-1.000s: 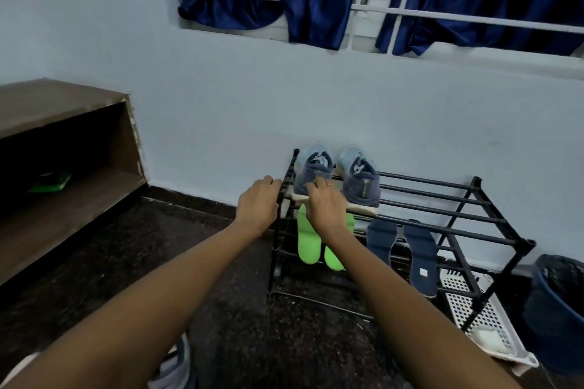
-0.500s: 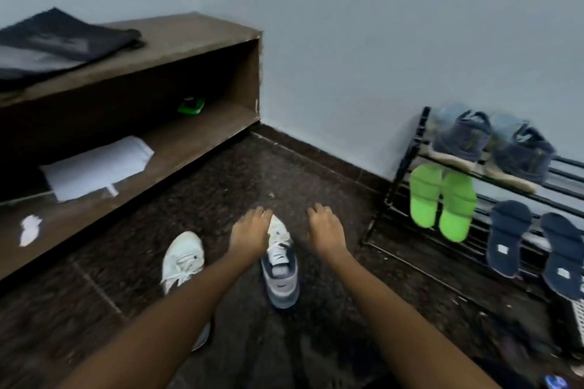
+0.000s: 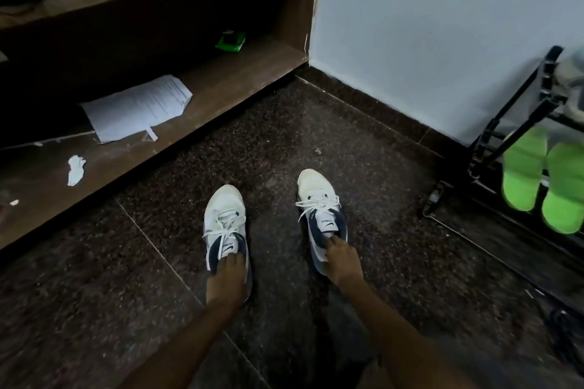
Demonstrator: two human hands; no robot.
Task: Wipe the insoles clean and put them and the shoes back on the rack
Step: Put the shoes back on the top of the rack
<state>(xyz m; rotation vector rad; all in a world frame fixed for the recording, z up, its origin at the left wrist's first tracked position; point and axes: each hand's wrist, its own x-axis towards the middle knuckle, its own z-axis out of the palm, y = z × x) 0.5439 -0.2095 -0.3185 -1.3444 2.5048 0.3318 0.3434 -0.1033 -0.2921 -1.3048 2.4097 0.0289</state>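
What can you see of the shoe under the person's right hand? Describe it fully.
The right shoe is a white lace-up trainer with a navy collar and a logo on its white tongue. It stands upright on the dark speckled floor, toe pointing away, apart from the left shoe. The right hand grips its heel end, fingers tucked into the opening.

a person's arms, seen from a head-worn camera: the left forearm [image 3: 177, 347] and right forearm [image 3: 401, 341] are bare along all their visible length, slim and smooth. the left hand [image 3: 226, 281] and right hand [image 3: 343, 259] are bare as well, knuckles rounded. the upper arms are cut off by the lower edge of frame.
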